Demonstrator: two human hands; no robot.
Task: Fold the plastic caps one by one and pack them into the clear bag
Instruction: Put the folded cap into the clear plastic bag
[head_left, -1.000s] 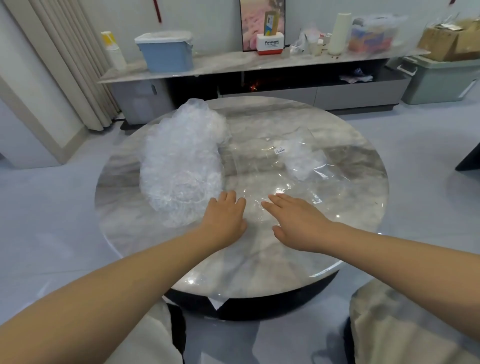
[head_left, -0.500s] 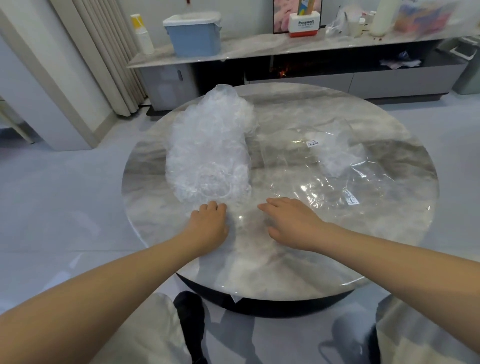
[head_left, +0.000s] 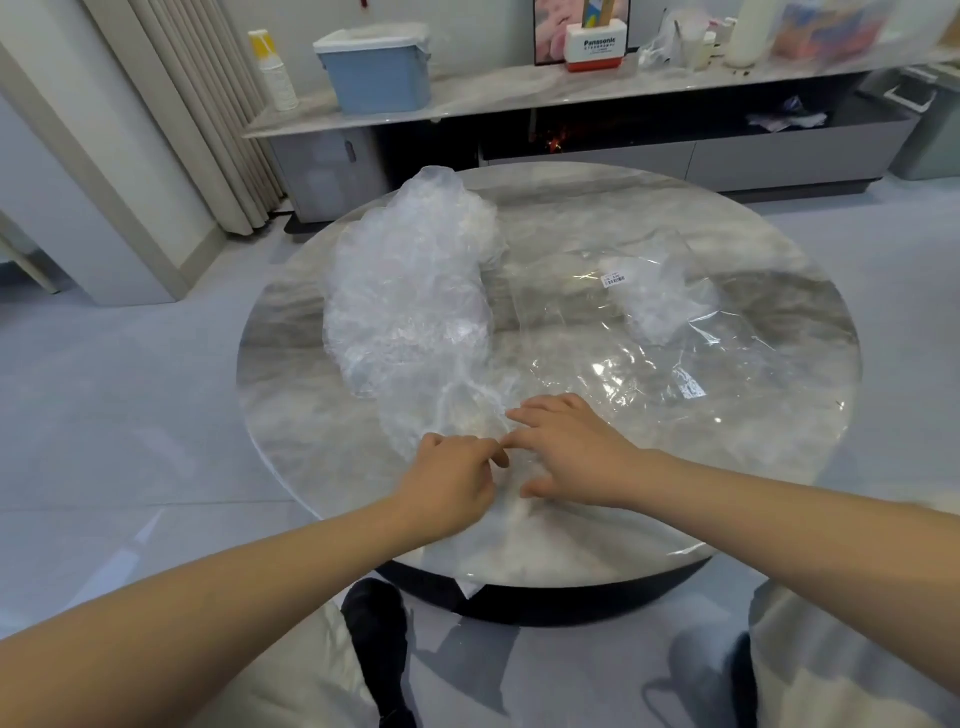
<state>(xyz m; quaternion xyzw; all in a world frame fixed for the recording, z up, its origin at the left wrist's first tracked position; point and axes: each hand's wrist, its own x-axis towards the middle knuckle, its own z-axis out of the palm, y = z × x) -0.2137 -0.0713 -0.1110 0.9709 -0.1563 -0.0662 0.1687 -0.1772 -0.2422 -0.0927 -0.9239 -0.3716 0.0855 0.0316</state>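
The left hand (head_left: 445, 486) curls, seeming to pinch a thin plastic cap (head_left: 457, 415) at the near edge of the heap of caps (head_left: 410, 296), while the right hand (head_left: 569, 452) lies spread flat on it — best pull gently and crease flat before reaching for the clear bag (head_left: 675, 343) lying just to the right.

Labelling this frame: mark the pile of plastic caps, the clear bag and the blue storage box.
pile of plastic caps (head_left: 410, 306), head view, middle of the crumpled heap.
clear bag (head_left: 623, 364), head view, flat glossy film near its centre.
blue storage box (head_left: 376, 78), head view, front wall.
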